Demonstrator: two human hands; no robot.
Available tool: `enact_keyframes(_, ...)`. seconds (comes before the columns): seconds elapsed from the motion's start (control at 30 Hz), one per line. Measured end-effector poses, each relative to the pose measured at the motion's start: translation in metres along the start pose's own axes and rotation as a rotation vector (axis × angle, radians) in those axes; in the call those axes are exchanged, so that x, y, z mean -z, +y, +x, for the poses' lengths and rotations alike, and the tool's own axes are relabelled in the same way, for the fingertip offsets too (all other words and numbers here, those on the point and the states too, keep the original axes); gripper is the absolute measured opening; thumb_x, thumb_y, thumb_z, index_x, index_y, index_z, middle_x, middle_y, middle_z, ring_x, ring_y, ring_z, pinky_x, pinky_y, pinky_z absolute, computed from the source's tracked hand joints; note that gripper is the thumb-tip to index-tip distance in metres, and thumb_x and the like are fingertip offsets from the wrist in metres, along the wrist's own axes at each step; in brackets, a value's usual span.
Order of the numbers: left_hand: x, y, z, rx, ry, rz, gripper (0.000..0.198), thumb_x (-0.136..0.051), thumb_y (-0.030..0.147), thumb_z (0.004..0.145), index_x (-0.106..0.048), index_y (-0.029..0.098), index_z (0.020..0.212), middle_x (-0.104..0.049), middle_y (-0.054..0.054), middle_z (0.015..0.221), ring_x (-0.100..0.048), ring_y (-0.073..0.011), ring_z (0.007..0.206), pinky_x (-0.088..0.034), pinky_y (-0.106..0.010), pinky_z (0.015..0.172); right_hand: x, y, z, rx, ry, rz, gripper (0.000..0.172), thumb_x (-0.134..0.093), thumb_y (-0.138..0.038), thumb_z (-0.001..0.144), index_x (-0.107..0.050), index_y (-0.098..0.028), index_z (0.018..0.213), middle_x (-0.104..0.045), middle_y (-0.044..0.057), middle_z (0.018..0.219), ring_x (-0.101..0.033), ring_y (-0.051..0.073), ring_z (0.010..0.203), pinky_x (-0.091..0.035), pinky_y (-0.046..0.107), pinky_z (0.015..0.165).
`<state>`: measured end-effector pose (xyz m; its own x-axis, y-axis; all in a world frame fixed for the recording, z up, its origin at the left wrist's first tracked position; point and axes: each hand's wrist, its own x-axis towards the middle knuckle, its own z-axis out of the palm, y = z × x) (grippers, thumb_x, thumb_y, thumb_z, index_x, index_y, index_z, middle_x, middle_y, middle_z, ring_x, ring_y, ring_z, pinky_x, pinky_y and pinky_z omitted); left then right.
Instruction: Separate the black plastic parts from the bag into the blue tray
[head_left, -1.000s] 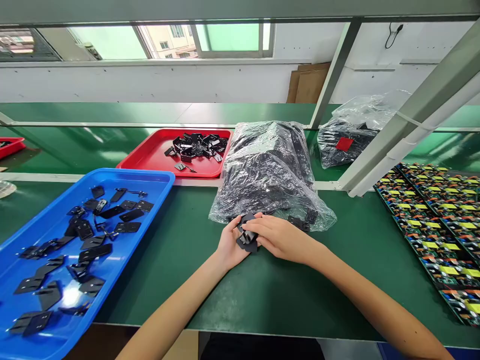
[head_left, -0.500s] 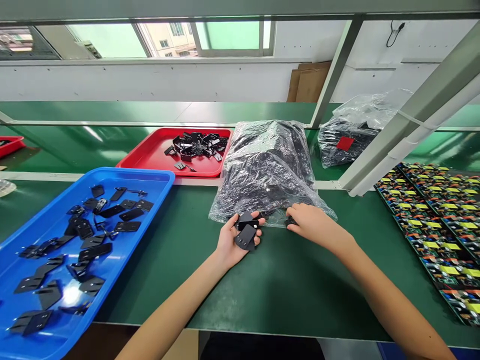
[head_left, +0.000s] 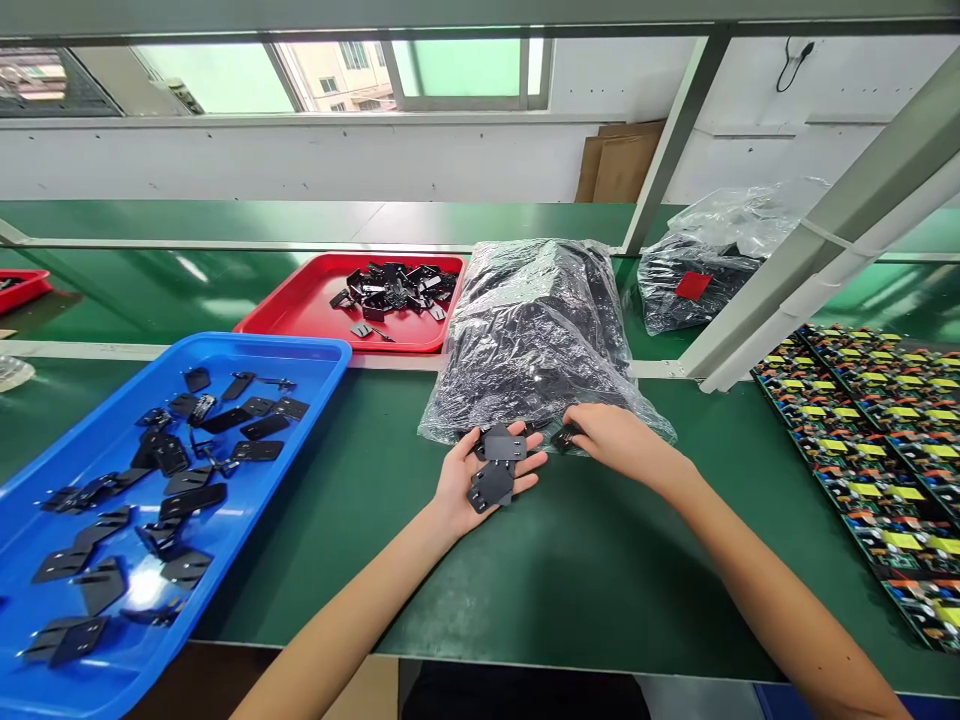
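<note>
My left hand (head_left: 466,478) is palm up with its fingers spread, bearing a few small flat black plates (head_left: 493,482) with tiny holes. Just to its right, my right hand (head_left: 611,436) pinches another black plate (head_left: 564,437) between thumb and fingers. Both hands are at the near end of a clear plastic bag (head_left: 536,330) full of black parts. Its near edge lies behind and partly under the fingers, so the opening is hard to make out.
At left, a blue tray (head_left: 300,365) holds scattered black plates with pins. Behind it, a red tray (head_left: 289,305) has piled black parts. Circuit boards (head_left: 862,450) lie at right below a slanted post (head_left: 817,235). Another bag (head_left: 694,285) sits on the green bench (head_left: 600,580) at the back.
My right hand has moved slightly left, and the black plate in it now shows more. The plates in my left hand have shifted, and its fingers are spread flatter.
</note>
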<state>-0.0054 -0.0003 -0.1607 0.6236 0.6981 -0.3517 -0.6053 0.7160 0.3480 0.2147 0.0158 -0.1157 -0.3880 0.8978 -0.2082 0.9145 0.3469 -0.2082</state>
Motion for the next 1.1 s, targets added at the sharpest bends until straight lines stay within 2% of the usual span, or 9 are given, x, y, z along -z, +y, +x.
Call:
enact_keyframes(0.17, 0.001, 0.0, 0.0, 0.002, 0.011, 0.007, 0.056, -0.034, 0.038, 0.09, -0.033, 0.011, 0.139, -0.057, -0.018, 0.125, -0.062, -0.0315, 0.102, -0.052, -0.041, 0.079, 0.001, 0.0, 0.0, -0.003, 0.089, 0.067, 0.017, -0.04, -0.014, 0.089, -0.054, -0.019, 0.097, -0.063, 0.004, 0.096, -0.059, 0.017, 0.084, -0.036, 0.024, 0.062)
enact_keyframes(0.3, 0.0, 0.0, 0.0, -0.007, 0.033, 0.008, 0.055, -0.033, 0.038, 0.09, -0.035, 0.011, 0.137, -0.059, -0.017, 0.122, -0.064, -0.0301, 0.097, -0.053, -0.04, 0.076, -0.001, 0.001, 0.002, -0.011, 0.034, 0.025, 0.017, -0.046, -0.016, 0.086, -0.056, -0.018, 0.1, -0.061, 0.007, 0.103, -0.058, 0.02, 0.092, -0.036, 0.025, 0.063)
enact_keyframes(0.4, -0.001, 0.0, 0.0, -0.028, 0.062, 0.008, 0.054, -0.033, 0.038, 0.09, -0.035, 0.011, 0.137, -0.059, -0.017, 0.122, -0.065, -0.0284, 0.094, -0.054, -0.038, 0.074, -0.003, 0.003, 0.003, -0.012, -0.008, 0.031, 0.015, -0.045, -0.017, 0.086, -0.058, -0.018, 0.094, -0.063, 0.006, 0.097, -0.059, 0.019, 0.086, -0.036, 0.025, 0.061)
enact_keyframes(0.57, 0.001, 0.001, 0.0, -0.088, 0.133, -0.014, 0.053, -0.033, 0.035, 0.09, -0.035, 0.013, 0.138, -0.062, -0.015, 0.118, -0.067, -0.0245, 0.088, -0.055, -0.033, 0.07, -0.006, 0.002, 0.005, -0.035, -0.014, 0.032, 0.015, -0.049, -0.025, 0.086, -0.058, -0.018, 0.095, -0.065, 0.006, 0.093, -0.06, 0.019, 0.08, -0.034, 0.024, 0.057)
enact_keyframes(0.77, 0.003, 0.0, 0.0, -0.133, 0.18, -0.03, 0.05, -0.035, 0.031, 0.087, -0.041, 0.014, 0.134, -0.064, -0.012, 0.114, -0.068, -0.0214, 0.082, -0.054, -0.032, 0.071, 0.002, 0.001, 0.003, -0.063, 0.045, 0.082, 0.019, -0.04, -0.016, 0.085, -0.059, -0.019, 0.086, -0.064, 0.004, 0.081, -0.058, 0.017, 0.072, -0.032, 0.024, 0.056)
enact_keyframes(0.83, 0.002, -0.001, 0.0, -0.134, 0.203, -0.035, 0.048, -0.036, 0.029, 0.086, -0.044, 0.014, 0.132, -0.065, -0.012, 0.113, -0.068, -0.0206, 0.079, -0.054, -0.031, 0.071, 0.009, -0.003, -0.003, 0.011, 0.063, 0.247, 0.018, -0.04, -0.019, 0.085, -0.058, -0.019, 0.085, -0.062, 0.001, 0.073, -0.056, 0.015, 0.066, -0.034, 0.023, 0.055)
enact_keyframes(0.93, 0.001, -0.002, 0.001, -0.129, 0.234, -0.036, 0.048, -0.038, 0.027, 0.085, -0.045, 0.012, 0.131, -0.065, -0.012, 0.113, -0.067, -0.0204, 0.078, -0.053, -0.032, 0.071, 0.014, -0.017, -0.012, 0.258, -0.03, 0.543, 0.016, -0.043, -0.02, 0.084, -0.059, -0.019, 0.085, -0.063, 0.0, 0.073, -0.056, 0.012, 0.065, -0.038, 0.021, 0.059)
enact_keyframes(1.03, 0.001, -0.002, 0.002, -0.127, 0.235, -0.033, 0.05, -0.039, 0.027, 0.085, -0.043, 0.011, 0.132, -0.064, -0.014, 0.115, -0.067, -0.0208, 0.078, -0.052, -0.033, 0.074, 0.006, -0.035, -0.016, 0.487, -0.132, 0.611, 0.014, -0.047, -0.014, 0.081, -0.06, -0.018, 0.083, -0.064, 0.0, 0.081, -0.055, 0.011, 0.068, -0.04, 0.02, 0.063)
enact_keyframes(1.1, 0.001, -0.003, 0.002, -0.135, 0.231, -0.031, 0.051, -0.04, 0.027, 0.085, -0.043, 0.01, 0.133, -0.064, -0.015, 0.114, -0.067, -0.0217, 0.081, -0.051, -0.035, 0.079, -0.003, -0.044, -0.015, 0.545, -0.153, 0.593, 0.014, -0.047, -0.012, 0.08, -0.06, -0.017, 0.081, -0.062, 0.0, 0.079, -0.054, 0.011, 0.067, -0.039, 0.02, 0.062)
